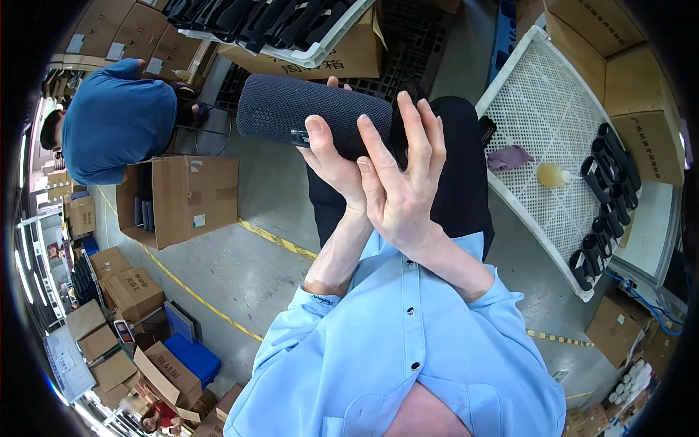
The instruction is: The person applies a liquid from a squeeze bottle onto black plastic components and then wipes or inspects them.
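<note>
Apparently for support, the dark mesh cylinder (pixel 291 105) is clasped by the left hand (pixel 336 169), thumb in front, fingers behind, and extends leftward from it; the right hand (pixel 402 180) is held spread beside, perhaps for steadying.

lt blue shirt (pixel 328 364), 3 dk buttons (pixel 411 311), stitching (pixel 325 299) on l cuff, blk trousers (pixel 463 171)

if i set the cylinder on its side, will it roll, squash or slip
The cylinder would probably roll, given its round sides. It looks stiff: no dent shows near the fingers. Its mesh-like cover should give fair grip.
</note>
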`<state>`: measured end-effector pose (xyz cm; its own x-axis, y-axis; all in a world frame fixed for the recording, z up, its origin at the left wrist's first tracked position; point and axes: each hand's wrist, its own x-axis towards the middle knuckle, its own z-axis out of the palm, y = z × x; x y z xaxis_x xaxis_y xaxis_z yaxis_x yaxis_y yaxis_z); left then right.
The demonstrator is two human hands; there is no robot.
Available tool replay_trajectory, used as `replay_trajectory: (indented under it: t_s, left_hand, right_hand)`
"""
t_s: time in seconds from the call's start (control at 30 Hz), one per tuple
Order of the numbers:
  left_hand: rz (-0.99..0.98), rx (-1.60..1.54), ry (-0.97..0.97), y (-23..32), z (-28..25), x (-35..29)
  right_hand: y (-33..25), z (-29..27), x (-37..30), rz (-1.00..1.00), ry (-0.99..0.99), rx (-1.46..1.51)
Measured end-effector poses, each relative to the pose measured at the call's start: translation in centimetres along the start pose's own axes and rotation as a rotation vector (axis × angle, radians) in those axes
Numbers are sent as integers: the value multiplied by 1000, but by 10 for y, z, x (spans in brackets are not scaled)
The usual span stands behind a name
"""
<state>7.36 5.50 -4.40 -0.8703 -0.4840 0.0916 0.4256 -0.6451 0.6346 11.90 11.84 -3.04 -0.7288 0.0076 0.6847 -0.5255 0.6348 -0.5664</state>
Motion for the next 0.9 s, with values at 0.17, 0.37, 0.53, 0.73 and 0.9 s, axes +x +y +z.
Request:
replay_trajectory:
  t_s: [0.17, 0.37, 0.53, 0.73, 0.9]
  left_hand:
    - [-3, -7, -12, -9, -4, 0]
    - [-12, -6, 32, -7, 8, 0]
    - [-64, -14, 21, -11, 11, -6]
    - [-116, -61, 32, -6, 3, -2]
    - [-131, -57, 61, -15, 9, -9]
  right_hand:
    - [0, 0, 4, 71, -23, -46]
    - [-3, -12, -25, 11, -124, -95]
    - [-2, -10, -9, 19, -99, -135]
    - [-5, -12, -12, 19, -126, -158]
    - [-3, -21, -6, 51, -132, -153]
